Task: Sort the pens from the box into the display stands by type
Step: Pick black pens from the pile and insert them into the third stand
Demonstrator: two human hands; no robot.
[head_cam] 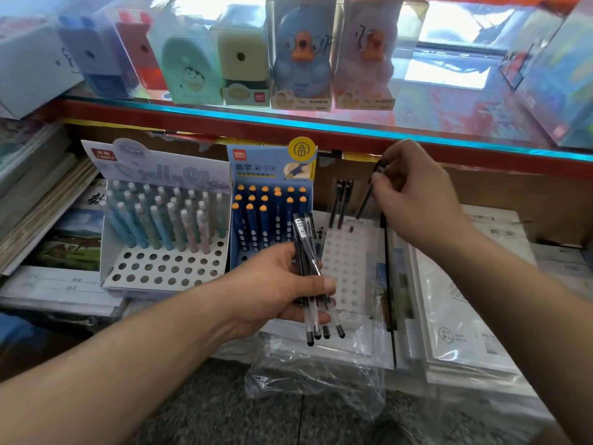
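Right hand (414,194) is pinching a black pen (365,199) at its capped top, fingers (380,180) clamped, tip slanting toward the white stand (348,268); left hand (282,284) is clutching the pen bundle (303,232).

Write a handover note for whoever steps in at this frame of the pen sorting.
Left grip: holds a bundle of black pens by the white stand.
Right grip: pinches one black pen, tip at the stand's back row.
Done: two black pens stand in that row.
Left: seat this pen, then the bundle.
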